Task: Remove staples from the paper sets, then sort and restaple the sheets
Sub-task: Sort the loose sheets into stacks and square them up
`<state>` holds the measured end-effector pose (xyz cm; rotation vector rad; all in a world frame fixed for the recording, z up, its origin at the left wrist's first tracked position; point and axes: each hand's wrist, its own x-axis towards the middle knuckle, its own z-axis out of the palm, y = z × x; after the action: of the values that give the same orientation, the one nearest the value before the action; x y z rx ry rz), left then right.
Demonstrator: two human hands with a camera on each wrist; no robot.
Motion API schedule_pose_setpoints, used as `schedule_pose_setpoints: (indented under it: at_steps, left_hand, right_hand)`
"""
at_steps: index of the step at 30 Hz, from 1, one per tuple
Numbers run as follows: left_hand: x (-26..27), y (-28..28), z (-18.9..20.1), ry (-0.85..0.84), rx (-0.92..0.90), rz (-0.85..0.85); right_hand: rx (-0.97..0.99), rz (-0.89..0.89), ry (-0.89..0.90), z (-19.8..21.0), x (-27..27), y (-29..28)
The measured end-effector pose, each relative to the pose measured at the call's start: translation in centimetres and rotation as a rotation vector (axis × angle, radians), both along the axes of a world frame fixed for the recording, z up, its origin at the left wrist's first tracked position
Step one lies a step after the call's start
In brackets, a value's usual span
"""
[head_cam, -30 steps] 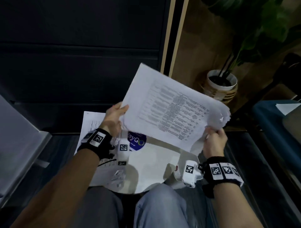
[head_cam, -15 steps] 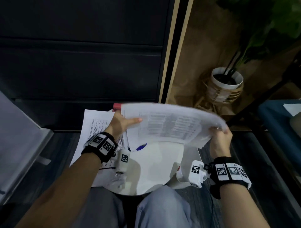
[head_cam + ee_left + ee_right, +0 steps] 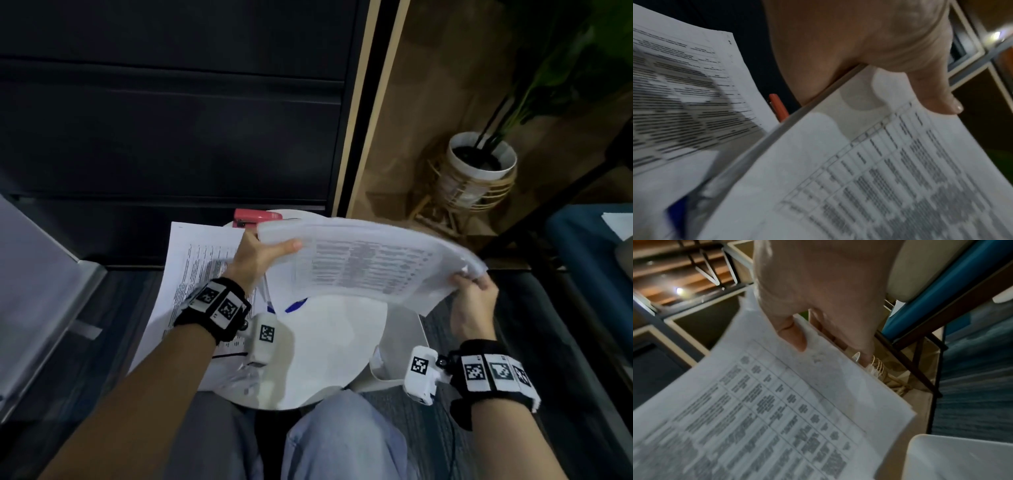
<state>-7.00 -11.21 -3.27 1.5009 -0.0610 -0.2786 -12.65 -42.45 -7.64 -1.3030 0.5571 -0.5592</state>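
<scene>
I hold a set of printed sheets [image 3: 363, 263] almost flat above a small round white table [image 3: 329, 346]. My left hand [image 3: 263, 251] pinches its left edge, thumb on top [image 3: 937, 97]. At the far right corner my right hand [image 3: 471, 291] pinches the sheets [image 3: 777, 402] between thumb and fingers. The printed table on the sheets [image 3: 879, 178] faces up. A second printed paper set [image 3: 198, 270] lies on the table's left side, overhanging its edge. Behind the held sheets a red stapler [image 3: 255, 217] sits at the table's far rim; a sliver of the stapler [image 3: 778, 107] shows in the left wrist view.
A blue round sticker [image 3: 294, 305] shows on the table under the sheets. A potted plant in a wicker stand [image 3: 479, 171] is on the floor at the right. A blue seat with a paper [image 3: 592, 240] stands far right. Dark cabinet fronts [image 3: 171, 102] rise behind the table.
The sheets, held upright and tilted toward me a second ago, have been lowered and laid nearly flat over the table. Both hands kept their hold. The stapler has come into view.
</scene>
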Motion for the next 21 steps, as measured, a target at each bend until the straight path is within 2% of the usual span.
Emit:
schedule_pose_setpoints:
  at_steps: [5, 7, 12, 15, 18, 21]
  left_hand:
    - [0.5, -0.9, -3.8, 0.127, 0.044, 0.146]
    - [1.1, -0.9, -4.2, 0.097, 0.005, 0.213]
    - [1.6, -0.4, 0.5, -0.066, -0.036, 0.136]
    - [1.8, 0.6, 0.1, -0.043, 0.012, 0.118]
    - [1.1, 0.3, -1.2, -0.059, 0.114, 0.02]
    - [0.8, -0.2, -2.9, 0.037, 0.161, 0.086]
  right_hand:
    - [-0.036, 0.063, 0.08, -0.7, 0.0, 1.3]
    - [-0.045, 0.074, 0.07, -0.3, 0.5, 1.5]
    - [-0.053, 0.048, -0.044, 1.6, 1.0, 0.0]
    - [-0.05, 0.049, -0.041, 1.6, 0.4, -0.4]
    - [-0.105, 0.037, 0.042, 0.5, -0.2, 0.2]
    - [-0.095, 0.056, 0.085, -0.5, 0.0, 0.6]
